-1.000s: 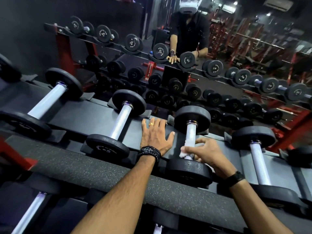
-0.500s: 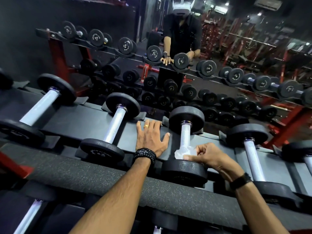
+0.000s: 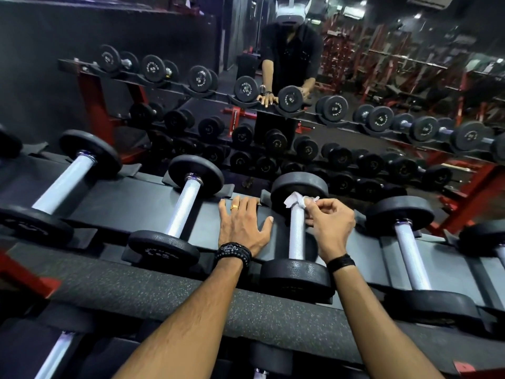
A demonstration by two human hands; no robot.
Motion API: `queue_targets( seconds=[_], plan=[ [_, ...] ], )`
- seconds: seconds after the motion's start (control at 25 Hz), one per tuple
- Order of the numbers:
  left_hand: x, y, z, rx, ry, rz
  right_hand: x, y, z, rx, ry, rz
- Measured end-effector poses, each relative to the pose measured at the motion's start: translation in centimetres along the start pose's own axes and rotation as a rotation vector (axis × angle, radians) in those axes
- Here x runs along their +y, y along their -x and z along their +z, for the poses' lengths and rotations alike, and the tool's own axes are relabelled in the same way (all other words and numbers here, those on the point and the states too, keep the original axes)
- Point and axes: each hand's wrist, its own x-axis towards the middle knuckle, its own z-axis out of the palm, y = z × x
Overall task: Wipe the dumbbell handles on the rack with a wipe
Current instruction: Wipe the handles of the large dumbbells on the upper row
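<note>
A black dumbbell with a silver handle (image 3: 296, 236) lies on the dark rack shelf (image 3: 123, 203) in front of me. My right hand (image 3: 330, 225) pinches a crumpled white wipe (image 3: 296, 200) against the far end of that handle, just below the far weight head. My left hand (image 3: 241, 225) rests flat on the shelf, fingers spread, immediately left of the dumbbell. Other dumbbells with silver handles lie on the same shelf: one to the left (image 3: 183, 212), one further left (image 3: 64, 184) and one to the right (image 3: 410, 258).
A padded grey rail (image 3: 164, 294) runs along the rack's front edge under my forearms. More handles show on a lower shelf (image 3: 54, 356). A mirror behind the rack reflects the person, the dumbbell rows and red gym frames (image 3: 470, 192).
My right hand has slid the wipe along the handle from the near end up to the far end. My left hand has stayed flat on the shelf.
</note>
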Motion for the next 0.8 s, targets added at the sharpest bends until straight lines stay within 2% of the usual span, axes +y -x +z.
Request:
queue_targets(
  seconds=[0.12, 0.24, 0.36, 0.48, 0.56, 0.64, 0.72, 0.8],
  plan=[
    [0.1, -0.1, 0.0, 0.009, -0.022, 0.004, 0.8, -0.2, 0.1, -0.027, -0.226, 0.242],
    [0.1, 0.0, 0.0, 0.004, -0.035, 0.003, 1.2, -0.3, 0.4, -0.079, -0.203, 0.351],
    [0.2, 0.0, -0.1, -0.006, -0.041, 0.002, 1.2, -0.1, 0.4, -0.103, -0.106, 0.285],
    [0.2, 0.0, -0.1, 0.007, -0.036, -0.008, 0.2, -0.1, 0.3, -0.046, 0.0, 0.103],
    [0.3, -0.1, 0.1, -0.001, -0.037, -0.004, -0.1, -0.3, 0.2, -0.038, 0.052, 0.087],
    [0.3, -0.2, 0.2, 0.013, -0.04, -0.003, -0.1, -0.3, 0.5, -0.09, -0.046, 0.242],
    [0.2, -0.2, 0.2, 0.009, -0.042, -0.006, -0.2, -0.2, 0.6, -0.22, -0.211, 0.448],
    [0.2, -0.1, 0.2, 0.011, -0.042, -0.005, -0.1, 0.0, 0.6, -0.254, -0.247, 0.498]
  ],
)
